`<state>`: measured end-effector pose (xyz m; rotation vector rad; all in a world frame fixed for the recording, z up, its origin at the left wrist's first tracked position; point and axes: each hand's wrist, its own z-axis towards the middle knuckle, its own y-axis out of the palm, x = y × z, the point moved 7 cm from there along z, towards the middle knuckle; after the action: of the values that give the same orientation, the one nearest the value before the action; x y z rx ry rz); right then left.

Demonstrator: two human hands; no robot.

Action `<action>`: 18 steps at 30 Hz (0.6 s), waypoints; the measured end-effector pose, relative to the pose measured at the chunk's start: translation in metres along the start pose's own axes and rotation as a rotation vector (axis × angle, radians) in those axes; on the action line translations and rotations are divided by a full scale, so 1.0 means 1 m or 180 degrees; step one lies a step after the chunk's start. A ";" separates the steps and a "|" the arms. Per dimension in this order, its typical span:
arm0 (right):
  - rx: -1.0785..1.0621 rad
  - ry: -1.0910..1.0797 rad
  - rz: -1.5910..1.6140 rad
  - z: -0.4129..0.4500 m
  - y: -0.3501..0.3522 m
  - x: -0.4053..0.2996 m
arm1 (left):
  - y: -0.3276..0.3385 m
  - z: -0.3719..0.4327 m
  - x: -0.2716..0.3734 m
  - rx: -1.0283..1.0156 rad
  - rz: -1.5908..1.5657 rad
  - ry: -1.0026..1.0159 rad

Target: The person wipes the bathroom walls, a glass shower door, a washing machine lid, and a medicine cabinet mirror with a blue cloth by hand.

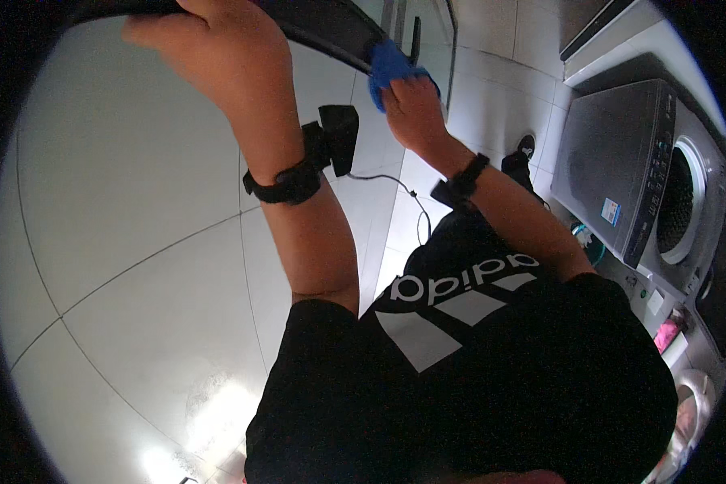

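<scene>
My right hand (416, 112) is closed on a blue cloth (390, 69), which lies against the end of a long dark panel (333, 27) at the top of the view. My left hand (218, 42) is raised at the same panel further left. Its thumb side shows below the dark edge, while the other fingers are cut off or hidden, so its hold cannot be told. Both wrists wear black straps. A boxy black device (339, 139) sits at the left strap, and a thin cable (387, 177) hangs near it.
A tiled wall (127, 151) fills the left side. Glass panes with a dark handle (415, 39) stand beyond the cloth. At the right are a grey appliance (605, 169) and a front-loading washing machine with a round opening (680, 199). A basket (702, 387) stands lower right.
</scene>
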<state>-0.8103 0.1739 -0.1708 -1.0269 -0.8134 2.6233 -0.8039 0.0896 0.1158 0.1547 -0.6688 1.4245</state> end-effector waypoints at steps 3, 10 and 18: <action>-0.0838 0.0802 0.0257 0.030 -0.002 0.000 | -0.004 -0.005 0.002 -0.0208 0.0212 -0.0158; -0.0512 0.0594 0.0495 -0.004 0.007 -0.013 | -0.011 -0.005 -0.005 0.0021 0.0279 -0.0246; -0.0804 0.0612 0.0375 -0.015 0.020 -0.014 | -0.011 0.004 -0.039 0.0034 -0.0160 0.0388</action>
<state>-0.7898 0.1591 -0.1835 -1.4080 -1.0869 2.5078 -0.7948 0.0519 0.1026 0.0916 -0.5537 1.3777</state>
